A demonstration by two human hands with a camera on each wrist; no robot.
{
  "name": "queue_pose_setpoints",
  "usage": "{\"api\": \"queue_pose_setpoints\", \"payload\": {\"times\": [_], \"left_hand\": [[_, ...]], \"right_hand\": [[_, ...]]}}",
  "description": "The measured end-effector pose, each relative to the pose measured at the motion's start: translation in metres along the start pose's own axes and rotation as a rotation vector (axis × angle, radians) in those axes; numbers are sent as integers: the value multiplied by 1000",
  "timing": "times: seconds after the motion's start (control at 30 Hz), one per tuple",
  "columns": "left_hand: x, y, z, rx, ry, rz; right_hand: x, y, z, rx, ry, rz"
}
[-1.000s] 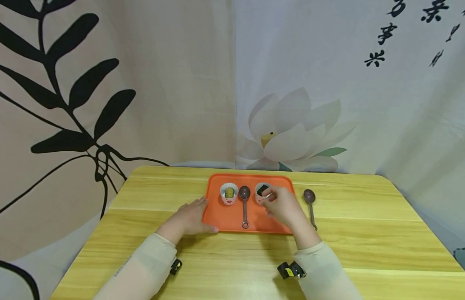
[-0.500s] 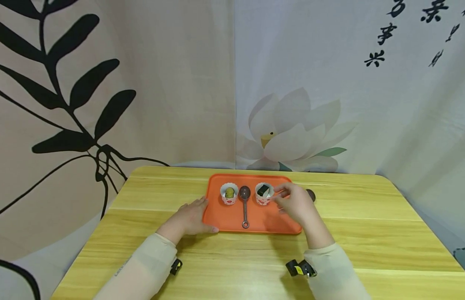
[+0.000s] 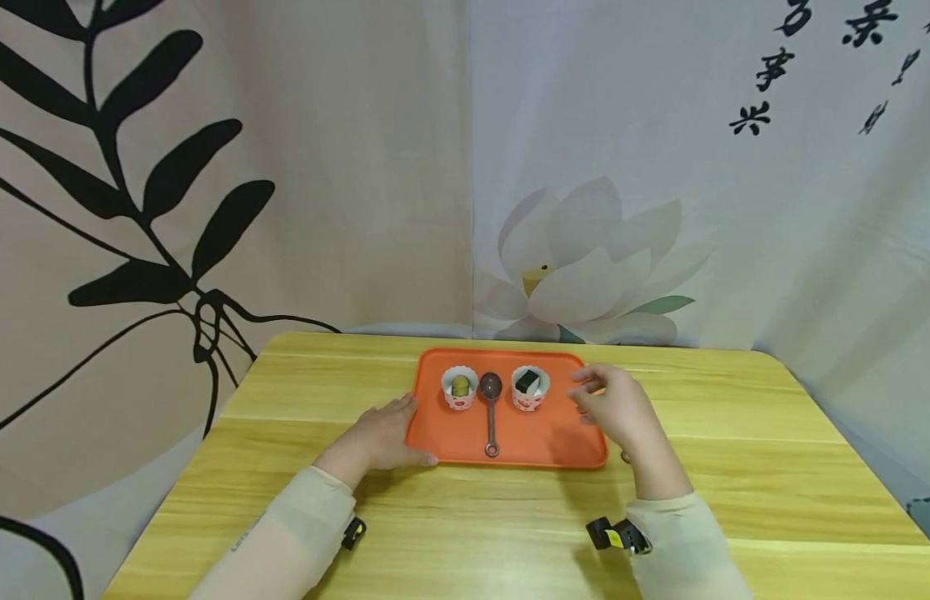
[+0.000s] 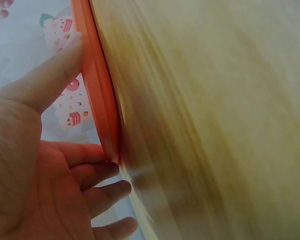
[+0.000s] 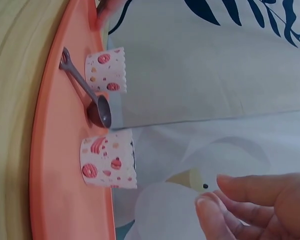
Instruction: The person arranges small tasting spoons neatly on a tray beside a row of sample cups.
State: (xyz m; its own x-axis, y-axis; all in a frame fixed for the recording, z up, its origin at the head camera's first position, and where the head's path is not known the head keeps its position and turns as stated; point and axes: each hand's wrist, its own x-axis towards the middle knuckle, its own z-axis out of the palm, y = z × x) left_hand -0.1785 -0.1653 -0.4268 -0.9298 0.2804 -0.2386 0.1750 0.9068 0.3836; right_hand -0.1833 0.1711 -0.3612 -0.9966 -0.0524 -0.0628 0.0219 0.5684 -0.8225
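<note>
My left hand rests at the left edge of the orange tray, fingers along the side and thumb at the front corner. In the left wrist view its fingertips touch the tray's rim. My right hand hovers over the tray's right edge, fingers loosely bent and nothing between them. On the tray, a patterned paper cup with a yellow-green piece stands left of a brown spoon. Right of the spoon stands another paper cup, holding a black and white piece. The right wrist view shows both cups upright.
A second spoon lies right of the tray, mostly hidden behind my right hand and wrist; only its handle end shows. The wooden table extends around the tray. A printed curtain hangs behind the table.
My right hand has moved right, from the right cup to the tray's right edge, uncovering the cup and then covering the second spoon. My left hand stays put.
</note>
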Motion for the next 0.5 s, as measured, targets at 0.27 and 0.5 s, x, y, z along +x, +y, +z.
{"api": "queue_pose_setpoints", "payload": {"times": [0.27, 0.5], "left_hand": [[-1, 1, 0, -14, 3, -2], [-1, 1, 0, -5, 4, -1]], "right_hand": [[1, 10, -15, -27, 8, -6], [3, 21, -32, -42, 8, -13]]}}
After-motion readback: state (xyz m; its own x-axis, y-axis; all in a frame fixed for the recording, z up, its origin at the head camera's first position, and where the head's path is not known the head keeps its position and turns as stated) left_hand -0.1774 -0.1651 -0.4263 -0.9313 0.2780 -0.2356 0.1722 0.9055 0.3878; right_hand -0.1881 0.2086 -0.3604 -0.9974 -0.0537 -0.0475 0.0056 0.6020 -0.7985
